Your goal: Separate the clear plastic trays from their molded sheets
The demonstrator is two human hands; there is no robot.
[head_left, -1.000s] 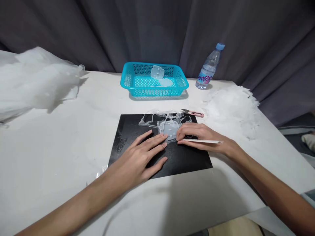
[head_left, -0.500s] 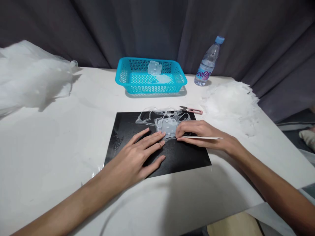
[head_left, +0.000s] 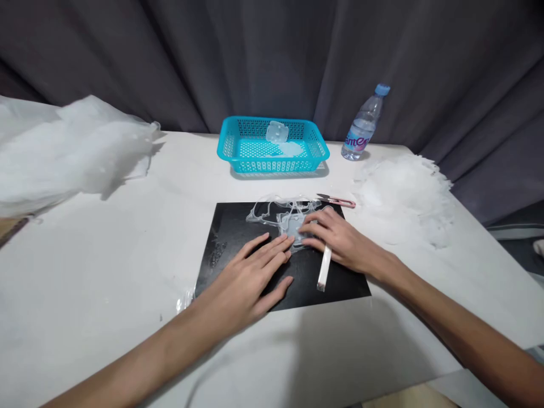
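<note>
1. I note a squarish, translucent plate (head_left: 291,226) on the black mat (head_left: 348,283).
2. Left hand (head_left: 250,280) spread, fingertips touching it; right hand (head_left: 340,241) curled, grip on white stick (head_left: 324,271) unclear.
3. Turquoise basket (head_left: 276,166) holds translucent pieces (head_left: 277,132).

Slim white stick-shaped tool (head_left: 324,269) swung round in the bare right hand (head_left: 338,235).
A second ago it lay along the palm towards the right wrist; now its far end pokes out below that hand, towards the wearer. The right fingers were bunched at the edge of the translucent, squarish plastic piece (head_left: 290,225), and they've since fanned out over its right side.
</note>
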